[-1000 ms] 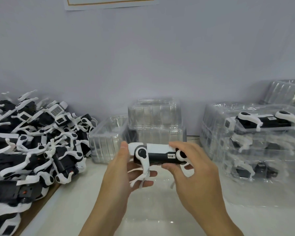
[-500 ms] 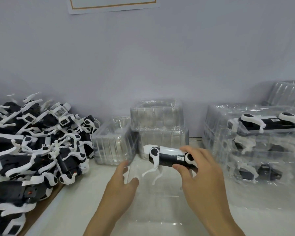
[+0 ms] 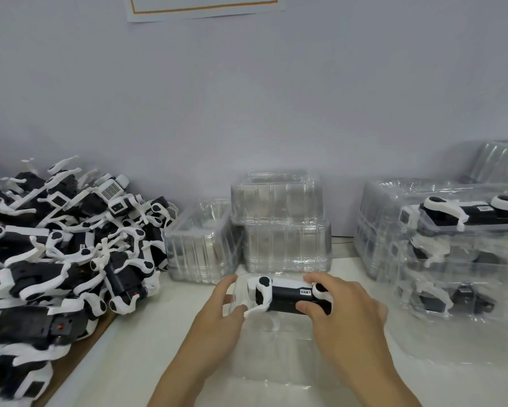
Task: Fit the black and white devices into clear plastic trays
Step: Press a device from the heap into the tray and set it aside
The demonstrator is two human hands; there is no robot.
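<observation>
The right hand (image 3: 345,315) clamps its thumb and curled fingers round the right end of a black and white device with a black oblong body and white jointed legs (image 3: 285,298), holding it level over the far end of a clear plastic tray (image 3: 276,362) that lies flat on the pale tabletop (image 3: 135,348) beneath both hands. A small white label shows on the device's top, just left of the right hand's fingers. The left hand (image 3: 220,321) sits just to the left of the device, fingers bent at the tray's far left corner; its thumb points up towards the device's white leg, and whether the fingers actually grip the tray rim I cannot tell.

Beyond the hands, close against the lilac wall (image 3: 247,98), stand three empty clear ribbed plastic tubs (image 3: 279,224), one stacked on another and a third just to their left. Well to the left of the left hand lies a tangled heap of black and white devices (image 3: 56,245), piled on a brown board. To the right of the right hand rises a stack of filled clear trays (image 3: 452,259), each with a device inside, the top one plainly visible. High on the wall above hangs a white paper sheet with an orange border (image 3: 203,7)
</observation>
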